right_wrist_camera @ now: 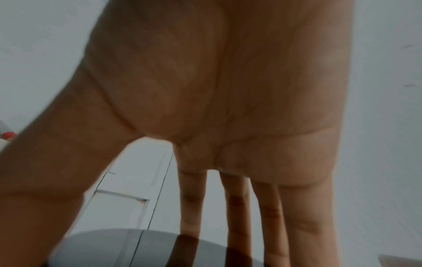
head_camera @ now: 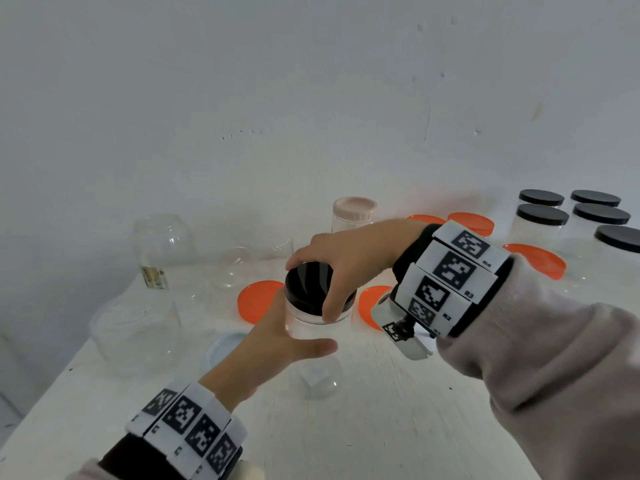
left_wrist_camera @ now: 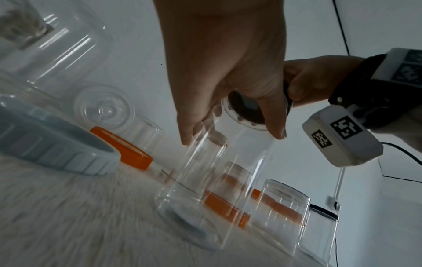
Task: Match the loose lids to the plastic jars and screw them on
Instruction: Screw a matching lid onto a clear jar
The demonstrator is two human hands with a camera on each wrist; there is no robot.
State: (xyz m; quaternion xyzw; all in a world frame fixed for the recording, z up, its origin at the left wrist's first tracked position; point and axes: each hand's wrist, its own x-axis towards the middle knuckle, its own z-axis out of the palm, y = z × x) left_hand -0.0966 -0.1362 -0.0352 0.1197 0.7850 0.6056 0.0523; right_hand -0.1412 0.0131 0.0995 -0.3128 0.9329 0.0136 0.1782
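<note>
Left hand nearest, fingers and thumb wrapped round the wall of the clear jar, which stands upright on the white counter. Right hand above it, fingertips and thumb gripping the rim of the black lid seated on the jar mouth. Step in hand, by my reading: screwing down. Keep lid level, brace jar against turning, stop at firm resistance. Beyond: loose orange lid, open jars, capped black-lidded jars far right.
</note>
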